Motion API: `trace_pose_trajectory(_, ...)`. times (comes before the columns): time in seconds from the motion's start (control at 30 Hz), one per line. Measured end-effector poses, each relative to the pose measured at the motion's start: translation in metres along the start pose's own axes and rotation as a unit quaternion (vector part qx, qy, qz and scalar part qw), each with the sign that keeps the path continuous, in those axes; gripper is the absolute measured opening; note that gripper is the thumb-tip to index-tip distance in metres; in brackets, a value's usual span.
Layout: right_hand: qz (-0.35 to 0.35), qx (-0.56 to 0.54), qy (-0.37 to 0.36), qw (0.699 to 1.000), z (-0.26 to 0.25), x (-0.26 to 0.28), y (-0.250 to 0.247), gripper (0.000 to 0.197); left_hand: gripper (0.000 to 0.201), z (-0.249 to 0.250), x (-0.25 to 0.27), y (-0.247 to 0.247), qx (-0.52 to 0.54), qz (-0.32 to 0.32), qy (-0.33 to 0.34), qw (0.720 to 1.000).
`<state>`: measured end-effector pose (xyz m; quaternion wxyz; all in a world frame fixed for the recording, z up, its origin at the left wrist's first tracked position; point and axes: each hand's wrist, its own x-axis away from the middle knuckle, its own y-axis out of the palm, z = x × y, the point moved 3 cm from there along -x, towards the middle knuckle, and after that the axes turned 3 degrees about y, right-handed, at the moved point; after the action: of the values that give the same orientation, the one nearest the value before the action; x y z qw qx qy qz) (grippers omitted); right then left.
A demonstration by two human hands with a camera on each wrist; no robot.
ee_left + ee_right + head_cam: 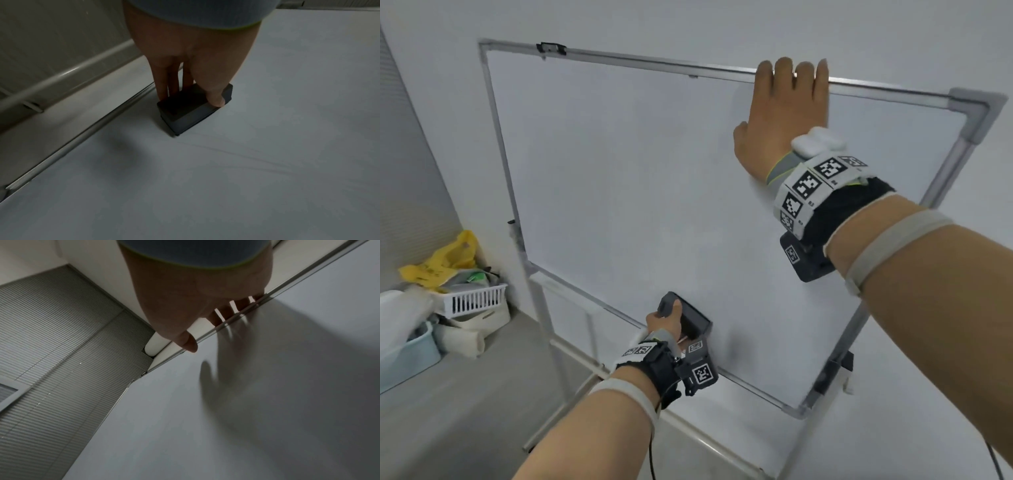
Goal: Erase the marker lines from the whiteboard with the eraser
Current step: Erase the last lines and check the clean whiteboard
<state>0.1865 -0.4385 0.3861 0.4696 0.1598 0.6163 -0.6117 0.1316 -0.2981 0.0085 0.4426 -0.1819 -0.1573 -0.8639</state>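
Black felt eraser point(194, 110) sits pinched between the left hand's point(666, 320) thumb and fingers, flat against the whiteboard point(640, 178) near its lower edge. Faint marker lines point(236, 154) run just beside it. The right hand point(784, 116) lies open, fingers hooked over the top frame. Wiping looks underway; next, sweep across those traces.

The grey floor point(465, 411) carries the whiteboard stand's metal legs point(558, 359). In the left corner, directly on the floor, sit a pale blue bin point(410, 353) and cream tubs point(476, 329) under a white basket point(474, 301) and yellow bag point(448, 257).
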Motion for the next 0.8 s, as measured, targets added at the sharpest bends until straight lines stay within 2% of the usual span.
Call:
trace_pose_trajectory(0.03, -0.002, -0.001, -0.001, 1.000, -0.003, -0.003, 0.003, 0.074, 0.091, -0.011, -0.025, 0.003, 0.014, -0.006, -0.002, 1.000)
trace_pose_trajectory(0.1, -0.001, -0.004, 0.000, 1.000, -0.006, -0.007, 0.008, 0.076, 0.095, 0.015, -0.020, 0.007, 0.043, -0.014, 0.013, 0.999)
trace_pose_trajectory(0.17, 0.004, -0.003, 0.009, 1.000, -0.010, -0.008, 0.008, 0.077, 0.083, 0.070, 0.018, 0.011, 0.089, -0.044, 0.069, 0.993)
trace_pose_trajectory(0.23, 0.019, -0.016, 0.028, 0.999, -0.013, -0.005, 0.005, 0.074, 0.063, 0.119, 0.050, 0.018, 0.140, -0.074, 0.133, 0.978)
trace_pose_trajectory(0.33, 0.053, -0.038, 0.051, 0.997, -0.016, 0.001, 0.003, 0.069, 0.058, 0.147, 0.078, 0.032, 0.176, -0.092, 0.164, 0.966)
trace_pose_trajectory(0.43, 0.063, -0.043, 0.059, 0.995, -0.015, 0.004, 0.003, 0.066, 0.056, 0.118, 0.069, 0.032, 0.200, -0.094, 0.120, 0.968)
trace_pose_trajectory(0.57, 0.066, -0.041, 0.056, 0.995, -0.014, 0.004, 0.003, 0.068, 0.059, 0.053, 0.047, 0.016, 0.157, -0.057, 0.039, 0.985)
trace_pose_trajectory(0.67, 0.087, -0.037, 0.051, 0.994, -0.015, 0.010, 0.002, 0.071, 0.065, 0.002, 0.029, 0.004, 0.147, -0.042, -0.029, 0.988)
trace_pose_trajectory(0.8, 0.110, -0.043, 0.049, 0.992, -0.018, 0.017, -0.004, 0.072, 0.057, -0.018, 0.023, -0.006, 0.148, -0.032, -0.040, 0.988)
